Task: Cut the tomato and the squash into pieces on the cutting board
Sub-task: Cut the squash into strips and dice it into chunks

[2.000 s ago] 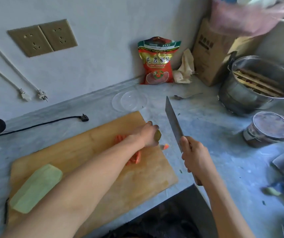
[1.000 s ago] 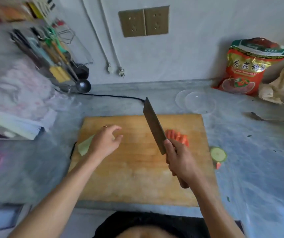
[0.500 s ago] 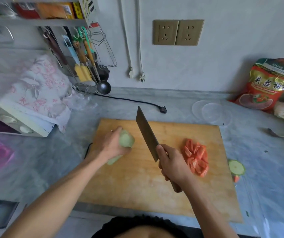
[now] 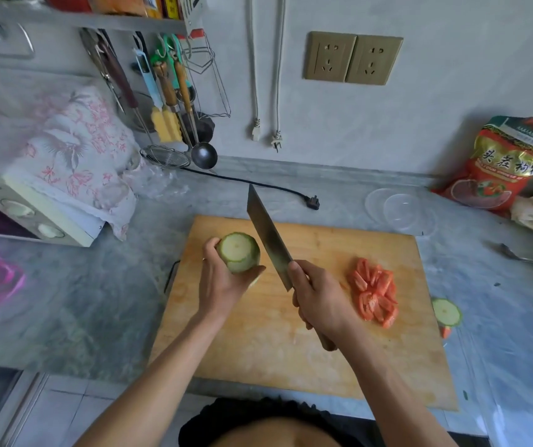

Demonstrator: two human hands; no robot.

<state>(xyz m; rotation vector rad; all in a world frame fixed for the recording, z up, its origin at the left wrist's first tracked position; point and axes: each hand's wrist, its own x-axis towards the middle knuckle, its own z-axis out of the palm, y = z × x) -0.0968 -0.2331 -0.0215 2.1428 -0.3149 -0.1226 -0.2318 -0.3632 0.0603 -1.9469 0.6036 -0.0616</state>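
Pale green squash, darker streaks on its skin. Orange-red tomato pieces. Tan wooden board on a mottled grey surface. White cloth with pink flowers. Red and gold bag.

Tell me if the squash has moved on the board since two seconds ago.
Yes. The squash left the board's left end; the left hand now holds it up near the board's middle, beside the knife.
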